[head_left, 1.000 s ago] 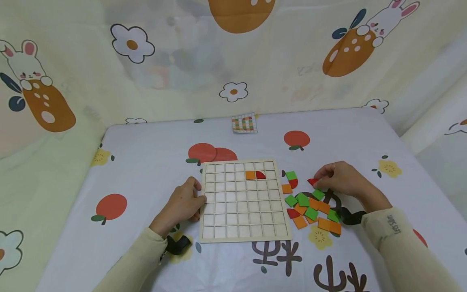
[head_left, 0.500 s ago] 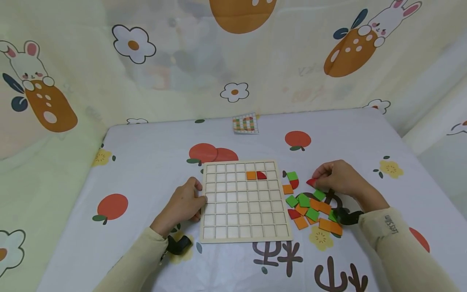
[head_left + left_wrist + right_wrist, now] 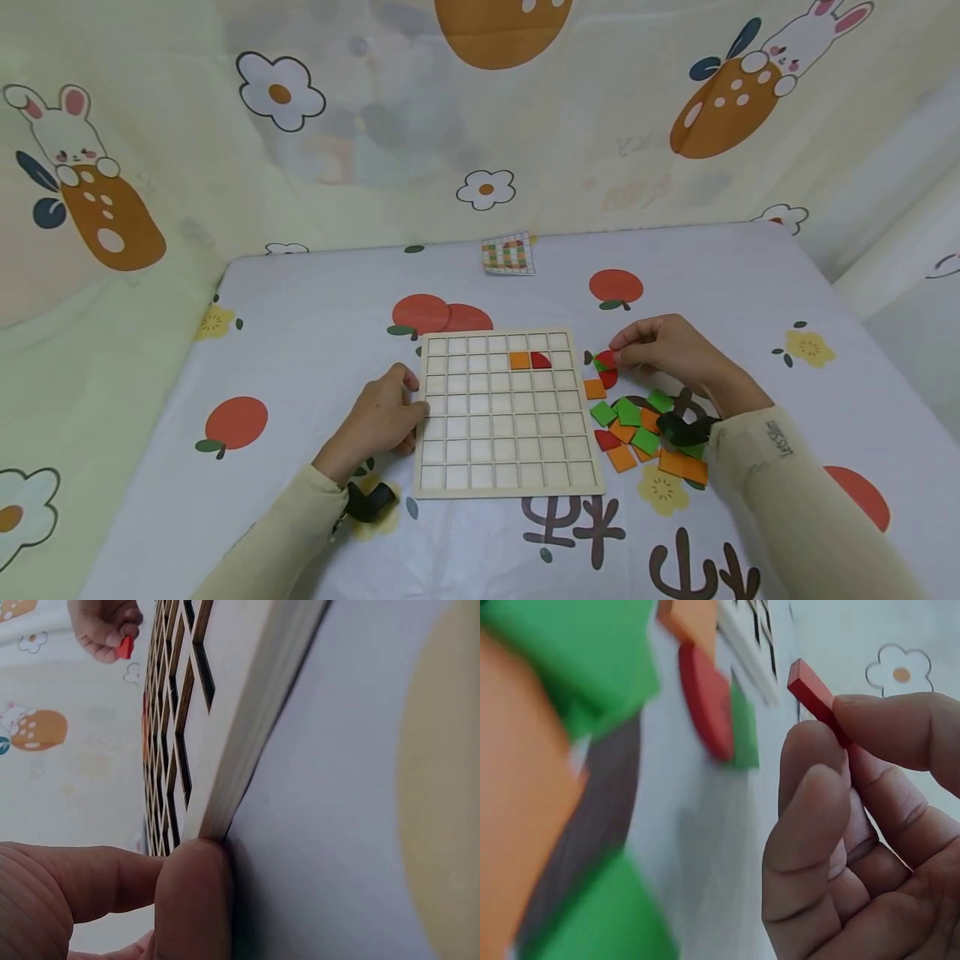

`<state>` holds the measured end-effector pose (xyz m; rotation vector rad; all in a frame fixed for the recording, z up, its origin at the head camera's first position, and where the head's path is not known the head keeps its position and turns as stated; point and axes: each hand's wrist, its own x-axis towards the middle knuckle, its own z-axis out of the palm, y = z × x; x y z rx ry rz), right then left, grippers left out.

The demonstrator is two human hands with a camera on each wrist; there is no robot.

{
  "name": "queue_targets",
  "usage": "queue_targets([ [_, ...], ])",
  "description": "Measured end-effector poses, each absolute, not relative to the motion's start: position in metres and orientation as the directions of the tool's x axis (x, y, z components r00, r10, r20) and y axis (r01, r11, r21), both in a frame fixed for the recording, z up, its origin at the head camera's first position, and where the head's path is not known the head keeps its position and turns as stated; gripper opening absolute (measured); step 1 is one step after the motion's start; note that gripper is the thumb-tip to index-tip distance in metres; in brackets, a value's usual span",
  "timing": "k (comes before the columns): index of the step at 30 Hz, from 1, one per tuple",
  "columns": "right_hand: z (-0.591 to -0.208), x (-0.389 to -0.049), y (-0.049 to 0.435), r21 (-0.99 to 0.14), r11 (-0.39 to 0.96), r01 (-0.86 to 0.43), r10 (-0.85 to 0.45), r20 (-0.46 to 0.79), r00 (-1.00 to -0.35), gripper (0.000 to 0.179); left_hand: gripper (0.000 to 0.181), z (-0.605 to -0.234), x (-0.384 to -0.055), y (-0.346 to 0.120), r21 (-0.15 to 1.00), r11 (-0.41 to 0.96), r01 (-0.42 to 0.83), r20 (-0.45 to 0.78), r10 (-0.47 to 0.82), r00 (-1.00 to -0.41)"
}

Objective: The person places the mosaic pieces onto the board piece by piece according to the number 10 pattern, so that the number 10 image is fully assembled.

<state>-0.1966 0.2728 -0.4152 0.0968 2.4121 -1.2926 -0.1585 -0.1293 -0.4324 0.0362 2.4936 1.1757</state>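
Note:
A wooden grid board [image 3: 510,497] lies on the table, holding an orange square tile [image 3: 519,361] beside a red quarter-round tile [image 3: 540,360] in its upper rows. My left hand [image 3: 380,417] grips the board's left edge, thumb against the rim; in the left wrist view the fingertips [image 3: 196,870] meet that rim. Pinched between thumb and fingers of my right hand [image 3: 671,354] is another red tile [image 3: 814,694], raised over a green tile [image 3: 744,731] and a red tile [image 3: 706,705] right of the board.
Loose green, orange and red tiles [image 3: 645,441] form a pile right of the board, partly under my right wrist. A small printed pattern card [image 3: 508,254] sits at the table's back edge. A patterned cloth hangs behind.
My right hand has moved left toward the board, carrying the red tile from above the pile to beside the board's right edge. My left hand stays at the board.

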Motion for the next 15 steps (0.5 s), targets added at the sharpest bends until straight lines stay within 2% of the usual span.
queue_targets([
  [15, -0.416, -0.222, 0.222, -0.863, 0.448, 0.234, -0.28, -0.383, -0.88, 0.022, 0.025, -0.437, -0.162, -0.126, 0.789, 0.601, -0.124, -0.269, 0.158, -0.95],
])
